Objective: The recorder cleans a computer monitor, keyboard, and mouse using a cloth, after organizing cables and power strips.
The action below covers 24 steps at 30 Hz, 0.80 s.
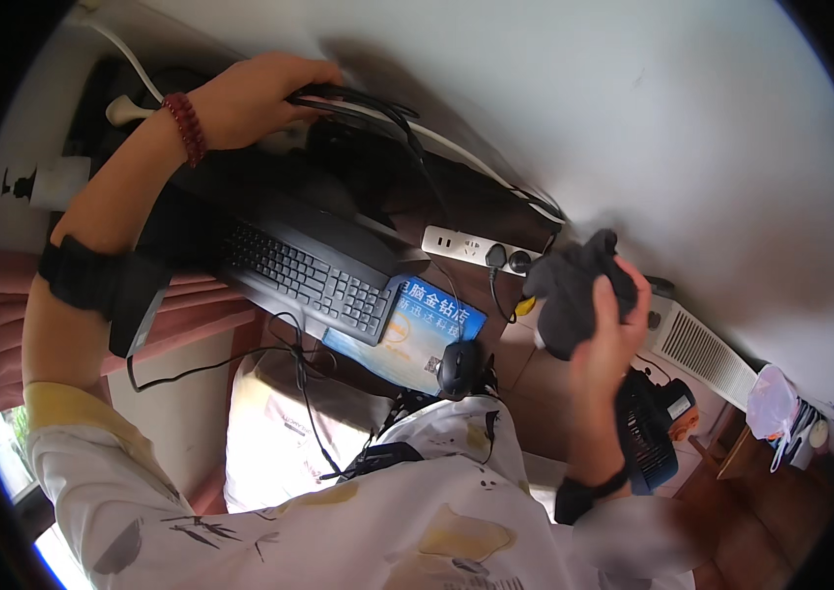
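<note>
My left hand, with a red bead bracelet at its wrist, grips a bundle of black cables beside the wall. A white cable runs from near that hand towards the right. In my right hand is a bunched dark grey cloth, held to the right of the white power strip. Two black plugs sit in the strip. Below the cables lies a black keyboard, and a black mouse rests on a blue printed mouse pad.
A dark monitor stands at the left, near a white pump bottle. On the right are a white slatted appliance, a dark fan-like device and a plastic bag. A loose black cable hangs by the desk's front.
</note>
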Motion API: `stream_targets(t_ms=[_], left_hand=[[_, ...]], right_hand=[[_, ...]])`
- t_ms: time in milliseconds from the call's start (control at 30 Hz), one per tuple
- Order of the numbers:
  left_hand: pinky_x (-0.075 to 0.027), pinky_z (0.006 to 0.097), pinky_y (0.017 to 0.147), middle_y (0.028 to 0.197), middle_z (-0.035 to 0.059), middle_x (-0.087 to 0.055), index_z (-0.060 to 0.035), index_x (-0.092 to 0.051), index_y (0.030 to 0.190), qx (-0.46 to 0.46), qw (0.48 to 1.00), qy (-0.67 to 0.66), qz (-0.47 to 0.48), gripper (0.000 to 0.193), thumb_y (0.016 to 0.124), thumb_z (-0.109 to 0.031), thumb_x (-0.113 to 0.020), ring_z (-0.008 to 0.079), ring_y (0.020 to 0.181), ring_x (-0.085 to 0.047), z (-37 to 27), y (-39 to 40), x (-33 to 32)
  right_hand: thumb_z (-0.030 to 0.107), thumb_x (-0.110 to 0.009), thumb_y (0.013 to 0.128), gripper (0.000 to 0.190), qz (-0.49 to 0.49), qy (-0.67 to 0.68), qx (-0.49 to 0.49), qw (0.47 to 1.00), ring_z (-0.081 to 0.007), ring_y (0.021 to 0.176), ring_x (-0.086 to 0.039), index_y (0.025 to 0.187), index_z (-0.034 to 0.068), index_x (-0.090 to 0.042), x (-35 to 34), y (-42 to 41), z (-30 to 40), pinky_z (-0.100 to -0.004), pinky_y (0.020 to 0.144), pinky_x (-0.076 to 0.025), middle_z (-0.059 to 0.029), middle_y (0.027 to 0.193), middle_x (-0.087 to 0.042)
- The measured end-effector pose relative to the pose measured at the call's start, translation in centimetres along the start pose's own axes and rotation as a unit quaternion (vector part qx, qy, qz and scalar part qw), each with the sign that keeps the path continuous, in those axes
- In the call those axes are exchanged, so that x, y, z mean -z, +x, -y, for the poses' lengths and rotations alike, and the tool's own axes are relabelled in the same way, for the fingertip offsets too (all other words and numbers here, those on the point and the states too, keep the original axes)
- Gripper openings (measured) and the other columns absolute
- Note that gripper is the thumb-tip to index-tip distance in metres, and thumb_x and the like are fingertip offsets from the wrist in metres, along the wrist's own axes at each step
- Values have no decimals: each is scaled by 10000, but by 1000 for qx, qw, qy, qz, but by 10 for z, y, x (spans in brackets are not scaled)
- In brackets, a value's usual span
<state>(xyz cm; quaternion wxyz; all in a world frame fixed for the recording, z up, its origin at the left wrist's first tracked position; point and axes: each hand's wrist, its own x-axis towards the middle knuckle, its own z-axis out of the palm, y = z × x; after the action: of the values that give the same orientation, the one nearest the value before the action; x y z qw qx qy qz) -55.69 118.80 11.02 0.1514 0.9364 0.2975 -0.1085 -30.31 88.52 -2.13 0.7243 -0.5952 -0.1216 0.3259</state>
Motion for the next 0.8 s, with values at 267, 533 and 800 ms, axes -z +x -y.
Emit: stream_targets(t_ms=[267,533,800], left_hand=[[-464,376,753,873,153,-628,-47,-570,1084,0,999,-6,-33,217,876,-74,-626,352,802,-583,-10,-6,-6],[-465,375,761,900,170,-629,-55,-582,1084,15,996,-15,-81,204,893,-117,-620,362,845,-594,-18,-4,-14],[-475,390,780,944,169,-644,-55,-594,1077,31,988,-15,-148,213,876,-111,-639,379,901,-599,-13,-13,-18]], right_hand=[[174,-741,755,518,261,-637,325,649,-370,1142,-534,1203,7,-544,-53,25,-124,-424,968,-436,-215,1180,-543],[129,-620,772,80,204,-605,355,683,-344,935,-644,780,63,-666,-108,97,-206,-489,802,-483,-193,891,-663],[195,-741,787,724,378,-591,290,651,-403,1080,-552,1430,92,-425,-77,57,-160,-482,872,-498,-229,1208,-560]])
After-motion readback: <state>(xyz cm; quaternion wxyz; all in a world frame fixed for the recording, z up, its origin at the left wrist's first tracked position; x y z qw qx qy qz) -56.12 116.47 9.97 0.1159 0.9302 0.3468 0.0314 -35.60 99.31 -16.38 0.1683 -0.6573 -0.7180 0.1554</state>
